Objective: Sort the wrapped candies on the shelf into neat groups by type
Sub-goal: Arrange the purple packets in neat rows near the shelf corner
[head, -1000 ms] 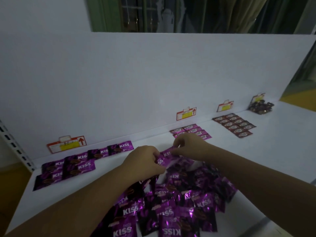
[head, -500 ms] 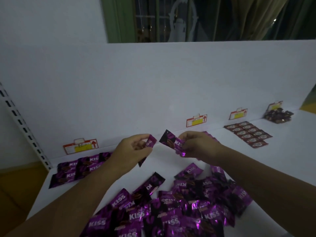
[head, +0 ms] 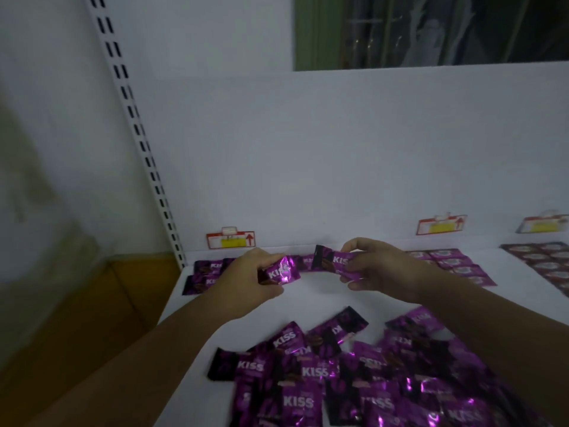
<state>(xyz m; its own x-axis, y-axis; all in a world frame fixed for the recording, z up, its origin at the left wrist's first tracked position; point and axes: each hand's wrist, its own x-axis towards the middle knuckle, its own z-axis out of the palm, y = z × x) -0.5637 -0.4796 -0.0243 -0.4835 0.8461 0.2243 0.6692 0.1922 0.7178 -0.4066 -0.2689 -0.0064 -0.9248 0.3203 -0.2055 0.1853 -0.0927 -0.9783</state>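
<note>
Nearest to you, below both wrists, the loose pile of KISS candies (head: 308, 372) lies mixed, some face up and some turned over; I think it is better to leave it alone until your hands are free. Beyond it, your left hand (head: 246, 278) pinches the first KISS candy (head: 281, 271) between the thumb and curled fingers. Your right hand (head: 378, 269) clamps the second KISS candy (head: 332, 261) in the same way, and both seem lifted off the white shelf (head: 314, 300). To do this step well, I would turn each wrapper so the logo faces up. Then lay it edge to edge with the sorted row (head: 204, 274), which lies just beyond your left fingers, under the price tag (head: 231, 240). The wrappers are shiny purple foil with a dark end and white letters. They look crinkled, so probably you must press them flat.
</note>
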